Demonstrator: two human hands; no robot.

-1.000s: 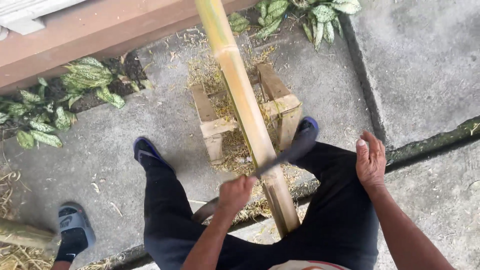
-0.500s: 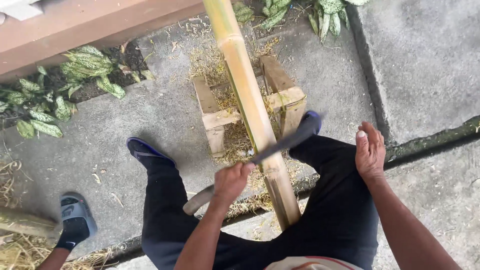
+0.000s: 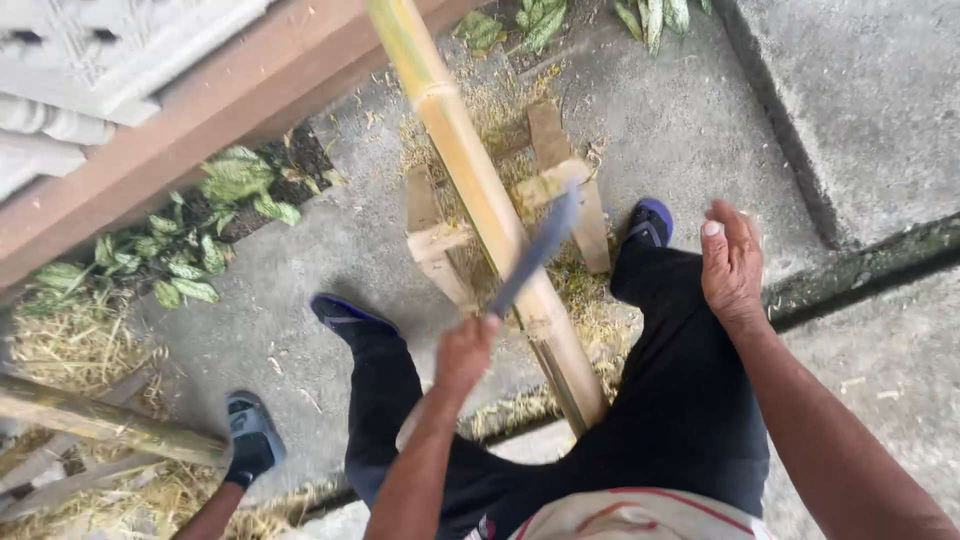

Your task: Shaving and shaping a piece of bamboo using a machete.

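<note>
Yellow-green bamboo pole (image 3: 480, 200) lies slanted across a little wooden stand (image 3: 545, 190) on the grey concrete ground (image 3: 700, 120). Its near end comes down between the person's legs in black trousers (image 3: 690, 400).

The left hand (image 3: 465, 352) has its fingers wrapped tight around the handle of a long knife (image 3: 535, 250). The dark blade points up and looks to lie right over the pole, near the stand. The right hand (image 3: 732, 262) sits on the right knee, fingers together and a bit bent, holding nothing.

I think the pole is hard and stiff, and it looks smooth, so it may roll or slip. A good place to hold it is the thick near part by the knees. The knife looks sharp, so only the handle is safe to hold.

Green leaves (image 3: 215, 215) grow by a brown wall (image 3: 230, 110). Another person's foot in a blue sandal (image 3: 250, 435) stands at the left, beside another pole (image 3: 100, 425) on dry straw.
</note>
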